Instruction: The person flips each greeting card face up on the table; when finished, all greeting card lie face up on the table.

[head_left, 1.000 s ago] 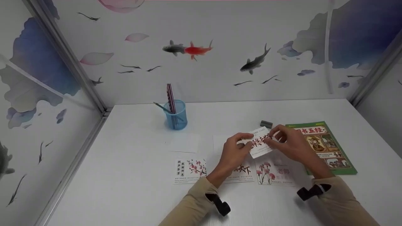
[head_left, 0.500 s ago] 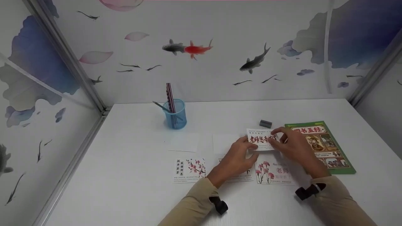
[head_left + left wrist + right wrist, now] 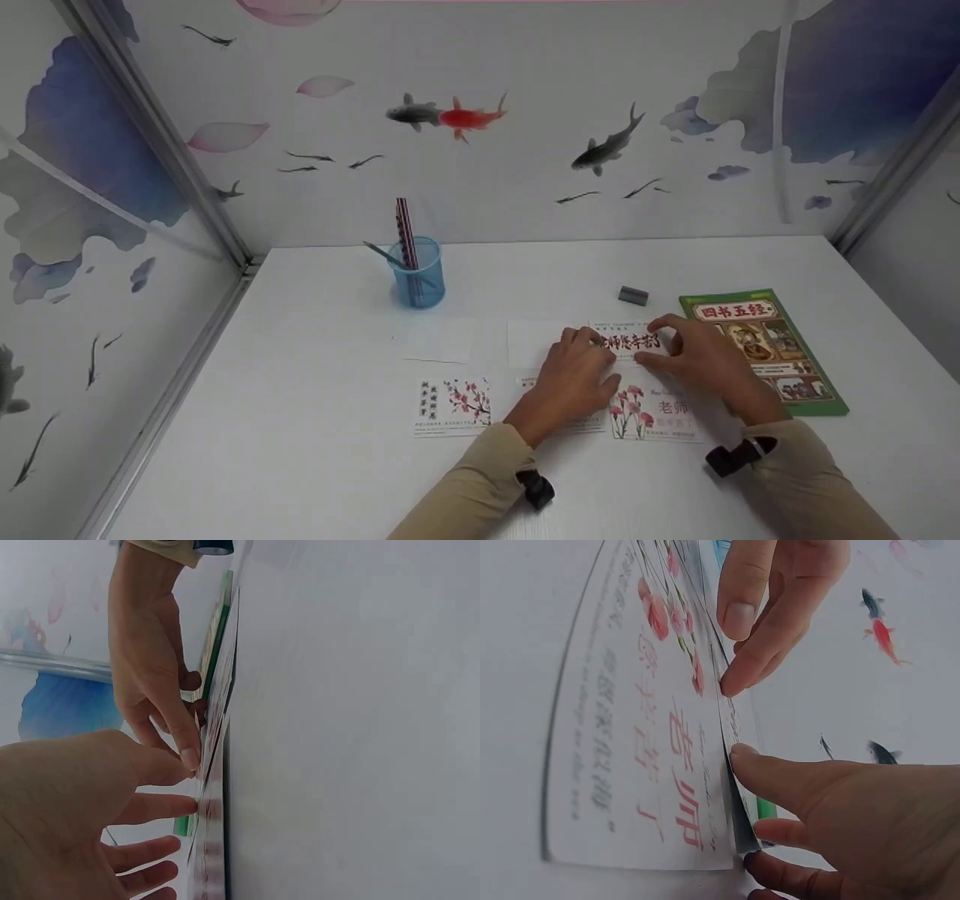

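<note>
A white greeting card with red lettering [image 3: 628, 343] lies at or very near the table's surface, right of a blank card [image 3: 529, 345]. My right hand [image 3: 701, 364] spans its right end, thumb at the near edge and index finger at the far edge. With fingers extended, my left hand [image 3: 574, 379] touches the card's left end. In the right wrist view the right thumb [image 3: 754, 765] rests against the card edge. Below lie a pink-flower card [image 3: 637, 412], a partly covered card [image 3: 585, 427] under the left hand, and a blossom-branch card [image 3: 457, 405].
A green book [image 3: 795, 352] lies right of the right hand. A grey eraser-like block [image 3: 634, 295] sits behind the cards. Farther left stands a blue pen cup [image 3: 420, 281] with pencils, and another blank card [image 3: 439, 341] lies before it.
The red-lettered card has come down from a tilted, raised position to lie nearly flat. My left hand has shifted slightly, from gripping its left side to touching it with extended fingers.
</note>
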### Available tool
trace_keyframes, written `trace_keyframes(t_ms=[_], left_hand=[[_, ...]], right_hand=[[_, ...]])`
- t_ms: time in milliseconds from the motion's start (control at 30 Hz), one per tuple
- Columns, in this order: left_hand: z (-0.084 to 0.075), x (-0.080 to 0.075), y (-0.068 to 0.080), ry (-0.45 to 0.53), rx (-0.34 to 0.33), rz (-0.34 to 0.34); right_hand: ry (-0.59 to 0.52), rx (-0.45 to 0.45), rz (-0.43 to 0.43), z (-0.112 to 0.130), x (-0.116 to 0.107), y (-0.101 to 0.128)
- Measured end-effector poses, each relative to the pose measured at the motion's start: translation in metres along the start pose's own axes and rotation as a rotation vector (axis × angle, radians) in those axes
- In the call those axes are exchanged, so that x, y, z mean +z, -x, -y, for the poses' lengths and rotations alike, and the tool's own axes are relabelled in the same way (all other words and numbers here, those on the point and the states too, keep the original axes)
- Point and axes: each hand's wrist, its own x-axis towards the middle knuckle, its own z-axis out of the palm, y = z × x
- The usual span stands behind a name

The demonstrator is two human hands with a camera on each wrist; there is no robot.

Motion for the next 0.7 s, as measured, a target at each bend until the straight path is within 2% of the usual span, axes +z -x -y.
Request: trace_keyframes(t_ms=[200,333,533,700], left_hand=[[-0.003,0.000,0.001,-0.038,0.002,0.003],[0.002,-0.004,0.004,-0.014,0.024,-0.020],[0.022,-0.020,0.017,0.125,0.010,-0.081],[0.045,-0.033,0.032,0.147,-0.041,-0.111]], right_hand=[[-0.009,-0.009,0.020,0.001,-0.001,0.000],[-0.024,-0.008,0.027,0.001,-0.003,0.000],[-0.011,0.008,0.036,0.000,-0.005,0.000],[0.008,-0.019,-0.025,0.005,-0.005,0.001]])
